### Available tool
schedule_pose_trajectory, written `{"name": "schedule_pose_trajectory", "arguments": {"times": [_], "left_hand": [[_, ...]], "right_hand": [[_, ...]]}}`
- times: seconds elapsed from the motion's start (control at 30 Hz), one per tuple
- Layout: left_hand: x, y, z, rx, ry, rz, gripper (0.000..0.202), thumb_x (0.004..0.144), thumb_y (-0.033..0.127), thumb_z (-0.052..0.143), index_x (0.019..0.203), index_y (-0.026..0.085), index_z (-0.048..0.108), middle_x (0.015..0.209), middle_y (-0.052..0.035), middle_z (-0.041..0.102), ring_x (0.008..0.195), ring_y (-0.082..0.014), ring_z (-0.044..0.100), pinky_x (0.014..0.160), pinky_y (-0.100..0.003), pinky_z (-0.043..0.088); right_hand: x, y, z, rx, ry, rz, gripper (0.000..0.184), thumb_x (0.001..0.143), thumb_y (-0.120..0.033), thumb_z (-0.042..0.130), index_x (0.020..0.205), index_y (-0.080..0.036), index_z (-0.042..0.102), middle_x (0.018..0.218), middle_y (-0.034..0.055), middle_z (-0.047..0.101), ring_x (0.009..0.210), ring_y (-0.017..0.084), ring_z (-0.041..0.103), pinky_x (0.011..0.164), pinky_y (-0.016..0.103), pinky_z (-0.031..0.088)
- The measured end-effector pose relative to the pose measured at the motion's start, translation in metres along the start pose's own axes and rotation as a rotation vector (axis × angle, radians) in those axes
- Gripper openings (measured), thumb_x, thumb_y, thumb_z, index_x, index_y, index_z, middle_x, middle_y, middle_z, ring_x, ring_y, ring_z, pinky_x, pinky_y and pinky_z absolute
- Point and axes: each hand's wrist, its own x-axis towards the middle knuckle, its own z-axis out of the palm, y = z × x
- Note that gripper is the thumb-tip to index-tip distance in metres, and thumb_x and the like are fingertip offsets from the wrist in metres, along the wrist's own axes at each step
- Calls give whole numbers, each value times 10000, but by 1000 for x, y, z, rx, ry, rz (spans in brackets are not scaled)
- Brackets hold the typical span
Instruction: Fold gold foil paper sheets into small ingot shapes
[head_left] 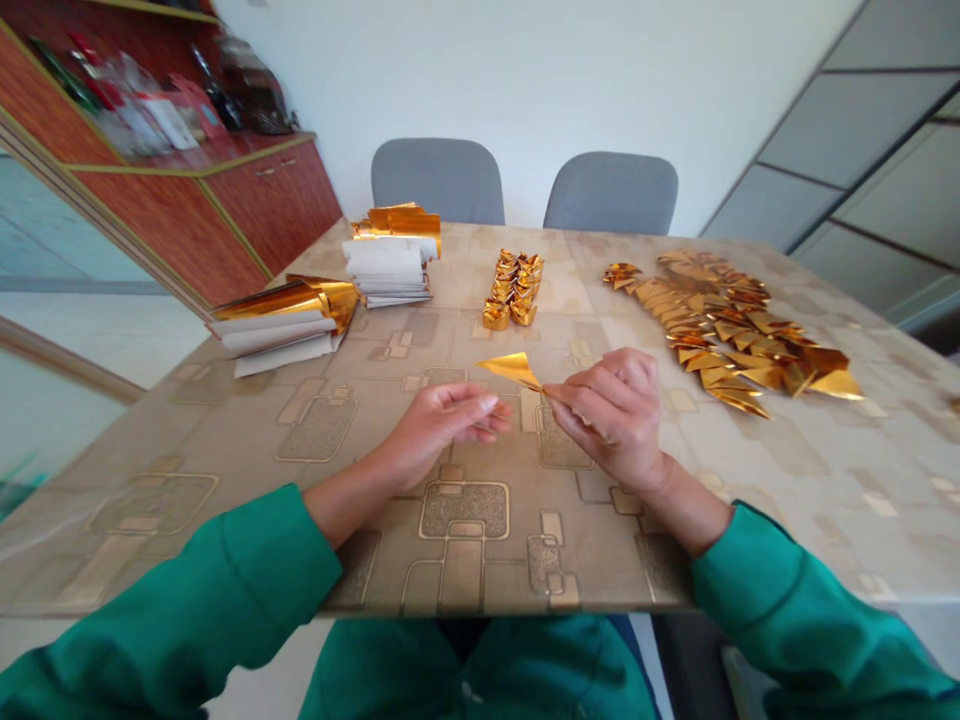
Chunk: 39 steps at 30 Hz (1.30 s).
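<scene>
The right hand [615, 420] is pinched closed on a folded gold-foil triangle [514, 368], which juts from its fingertips with the point aimed left, its long axis nearly level and rising slightly away from the hand. The left hand [442, 430] is loosely curled, just beside the foil and apart from it, with nothing visible in its grip. Loose gold-foil triangles [727, 335] lie off to the right on the table [187, 500].

Head-worn view, forward and down, apparently close above the table [225, 440]
</scene>
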Motion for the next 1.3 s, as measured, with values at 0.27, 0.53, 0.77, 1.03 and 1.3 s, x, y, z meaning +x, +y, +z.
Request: {"name": "schedule_pose_trajectory", "arguments": {"times": [0.27,0.53,0.77,1.03,1.3], "left_hand": [[-5,-6,12,-283,117,-72,265,699,269,833,892,119,731,888,-80,760,752,-145,706,750,-274,581],[-3,3,9,-395,235,-10,247,657,192,826,853,133,687,837,-34,740,746,-146,701,704,-274,592],[-3,-3,13,-468,153,-37,251,663,159,820,875,150,685,850,-3,716,766,-91,666,744,-207,548],[-7,-5,15,-238,217,135,245,672,185,816,881,153,694,803,0,702,723,-102,626,706,-224,499],[-10,-3,15,-206,228,91,237,668,193,815,862,152,685,802,-5,705,724,-114,637,704,-240,504]], "right_hand": [[-2,-11,8,43,-254,-184,203,971,-151,546,1014,-305,671,853,-14,709,808,192,489,859,395,336],[-4,-2,16,334,-283,27,283,927,-188,617,1193,-283,639,1165,80,626,1057,239,545,870,417,439],[-4,-4,18,592,-265,86,196,919,-171,620,1058,-279,706,1039,53,624,953,190,595,822,377,512],[-5,-10,20,828,-276,289,271,882,-230,686,1147,-226,629,961,40,688,812,159,635,735,312,524],[-3,-4,17,807,-314,191,287,876,-183,670,1155,-234,627,946,34,681,832,163,623,763,331,520]]}}
